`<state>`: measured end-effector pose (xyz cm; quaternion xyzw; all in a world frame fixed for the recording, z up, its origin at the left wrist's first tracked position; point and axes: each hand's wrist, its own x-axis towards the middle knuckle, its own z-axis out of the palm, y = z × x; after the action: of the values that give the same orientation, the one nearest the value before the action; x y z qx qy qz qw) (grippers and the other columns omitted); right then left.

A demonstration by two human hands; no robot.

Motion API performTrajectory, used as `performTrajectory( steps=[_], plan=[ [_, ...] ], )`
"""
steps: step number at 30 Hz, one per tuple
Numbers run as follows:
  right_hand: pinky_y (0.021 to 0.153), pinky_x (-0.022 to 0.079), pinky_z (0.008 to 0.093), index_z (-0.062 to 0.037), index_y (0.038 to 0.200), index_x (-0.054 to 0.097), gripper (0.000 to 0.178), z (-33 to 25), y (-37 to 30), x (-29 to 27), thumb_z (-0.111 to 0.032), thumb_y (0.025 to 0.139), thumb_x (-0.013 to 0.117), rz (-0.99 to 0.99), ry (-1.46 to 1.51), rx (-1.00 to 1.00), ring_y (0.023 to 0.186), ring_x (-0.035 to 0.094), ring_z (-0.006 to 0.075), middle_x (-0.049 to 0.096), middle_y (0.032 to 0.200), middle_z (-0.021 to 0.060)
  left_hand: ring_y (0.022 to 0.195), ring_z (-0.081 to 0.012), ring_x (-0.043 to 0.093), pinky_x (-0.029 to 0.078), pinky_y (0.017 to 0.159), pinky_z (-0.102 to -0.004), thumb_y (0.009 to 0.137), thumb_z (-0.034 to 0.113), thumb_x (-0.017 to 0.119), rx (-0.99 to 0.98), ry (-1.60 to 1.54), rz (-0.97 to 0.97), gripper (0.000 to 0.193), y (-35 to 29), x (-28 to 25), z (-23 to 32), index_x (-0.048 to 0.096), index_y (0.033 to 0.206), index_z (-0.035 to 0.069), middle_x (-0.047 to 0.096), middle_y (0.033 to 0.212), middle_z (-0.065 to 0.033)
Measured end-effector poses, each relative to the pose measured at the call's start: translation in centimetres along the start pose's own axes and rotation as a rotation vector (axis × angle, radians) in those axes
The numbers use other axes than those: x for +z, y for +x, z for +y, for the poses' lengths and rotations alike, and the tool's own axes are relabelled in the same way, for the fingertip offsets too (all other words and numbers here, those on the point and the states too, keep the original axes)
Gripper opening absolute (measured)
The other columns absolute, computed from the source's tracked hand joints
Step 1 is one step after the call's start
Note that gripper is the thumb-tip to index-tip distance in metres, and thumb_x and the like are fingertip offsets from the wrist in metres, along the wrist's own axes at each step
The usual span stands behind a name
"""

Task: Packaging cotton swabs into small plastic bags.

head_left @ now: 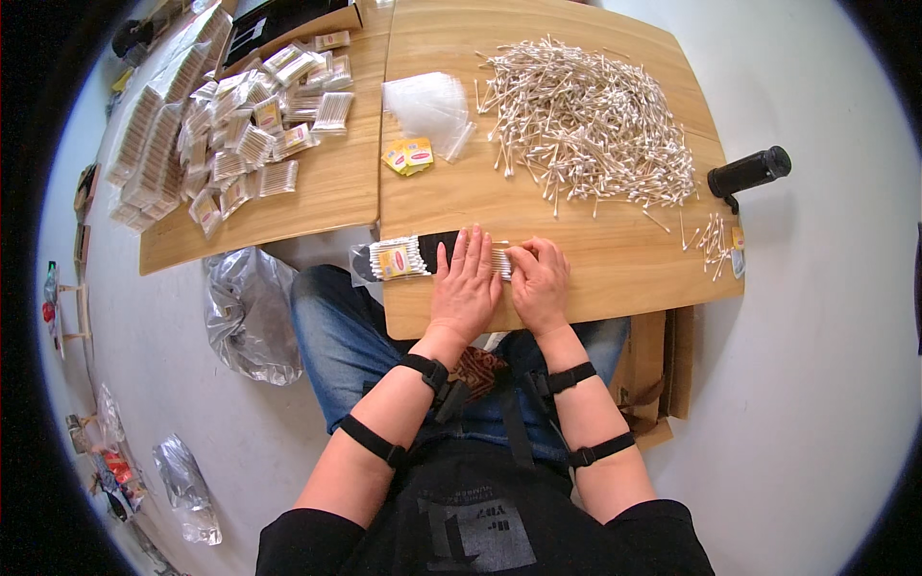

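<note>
My left hand lies flat, fingers stretched out, over a black strip at the table's near edge. A short row of cotton swabs shows between my two hands. Against the right end of that row, my right hand has its fingers curled and pressed together on the swabs; the fingertips are partly hidden. Left of the strip, a neat row of swabs lies with a yellow and white card on top. Clear plastic sticks out at its left end.
A large heap of loose swabs covers the far right. Clear bags and yellow cards lie mid-table. Packed swab packets pile up on the left table. A black cylinder juts from the right edge, near a few swabs.
</note>
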<state>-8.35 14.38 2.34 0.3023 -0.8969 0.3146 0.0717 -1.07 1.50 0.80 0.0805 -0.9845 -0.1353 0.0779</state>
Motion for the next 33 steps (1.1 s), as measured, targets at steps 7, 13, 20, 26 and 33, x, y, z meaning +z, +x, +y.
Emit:
performTrajectory(
  steps=[7, 13, 20, 26, 33],
  plan=[
    [0.113, 0.025, 0.0522, -0.0137, 0.138, 0.051, 0.049, -1.1, 0.2, 0.0, -0.018, 0.089, 0.054, -0.160, -0.245, -0.187, 0.137, 0.040, 0.0298, 0.049, 0.142, 0.0112, 0.147, -0.0265, 0.021, 0.010, 0.119, -0.0510, 0.095, 0.035, 0.045, 0.005, 0.064, 0.056, 0.061, -0.1, 0.5, -0.4, 0.036, 0.147, 0.005, 0.029, 0.157, -0.0116],
    [0.116, 0.018, 0.0565, -0.0082, 0.143, 0.045, 0.051, -1.3, -0.4, -0.1, -0.024, 0.094, 0.049, -0.252, -0.237, -0.203, 0.139, 0.037, 0.0280, 0.045, 0.148, 0.0103, 0.145, -0.0255, 0.029, 0.018, 0.118, -0.0486, 0.095, 0.029, 0.046, -0.011, 0.004, 0.063, 0.056, -0.2, 0.6, -0.3, 0.041, 0.145, 0.004, 0.036, 0.154, -0.0121],
    [0.116, 0.019, 0.0563, -0.0082, 0.147, 0.039, 0.054, -1.6, -0.9, 0.3, -0.026, 0.097, 0.047, -0.268, -0.351, -0.171, 0.140, 0.037, 0.0278, 0.039, 0.152, 0.0098, 0.144, -0.0263, 0.030, 0.018, 0.118, -0.0472, 0.094, 0.024, 0.048, -0.023, -0.104, 0.121, 0.053, -0.3, 0.2, -0.6, 0.043, 0.144, 0.004, 0.038, 0.152, -0.0141],
    [0.116, 0.017, 0.0566, -0.0085, 0.150, 0.032, 0.059, -1.1, -1.2, 0.6, -0.028, 0.096, 0.048, -0.299, -0.366, -0.140, 0.141, 0.035, 0.0274, 0.036, 0.154, 0.0086, 0.122, -0.0338, 0.051, 0.040, 0.103, -0.0441, 0.088, 0.009, 0.058, -0.053, -0.513, 0.431, 0.039, -1.7, -3.4, -5.6, 0.053, 0.126, 0.001, 0.053, 0.133, -0.0181],
    [0.117, 0.017, 0.0560, -0.0093, 0.150, 0.032, 0.059, -2.0, -0.3, 0.5, -0.028, 0.097, 0.048, -0.348, -0.392, -0.152, 0.143, 0.032, 0.0268, 0.035, 0.155, 0.0075, 0.105, -0.0360, 0.054, 0.043, 0.093, -0.0462, 0.094, 0.024, 0.056, -0.433, -0.078, 0.501, 0.025, -2.0, -1.6, -13.5, 0.056, 0.107, 0.002, 0.059, 0.108, -0.0170]
  ],
)
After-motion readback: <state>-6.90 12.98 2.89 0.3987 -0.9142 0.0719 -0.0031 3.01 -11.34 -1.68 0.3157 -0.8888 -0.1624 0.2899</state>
